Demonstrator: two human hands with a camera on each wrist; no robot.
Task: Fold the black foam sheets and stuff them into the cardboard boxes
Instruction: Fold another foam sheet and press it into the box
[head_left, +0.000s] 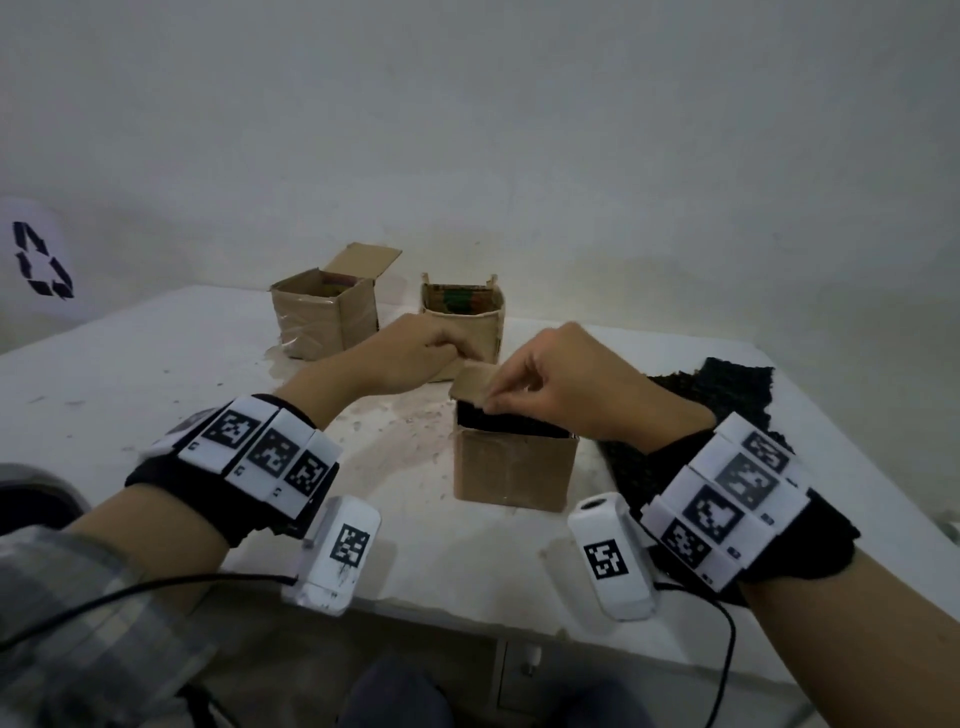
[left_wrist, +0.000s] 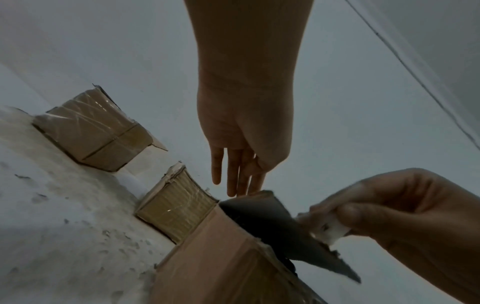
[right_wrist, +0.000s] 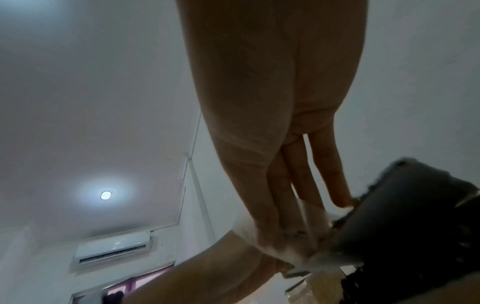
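My right hand (head_left: 563, 387) — fingers pinch the flap (head_left: 475, 387) of the near box (head_left: 511, 470) | my left hand (head_left: 415, 353) — fingers straight, touching the flap's far edge | black foam (head_left: 511, 423) inside the box

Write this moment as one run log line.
right hand pinches flap | near box holds foam | left hand open

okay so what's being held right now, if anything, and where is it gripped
The right hand pinches the flap of the nearest cardboard box at its free edge. The left hand holds nothing, fingers straight by the flap's far side.
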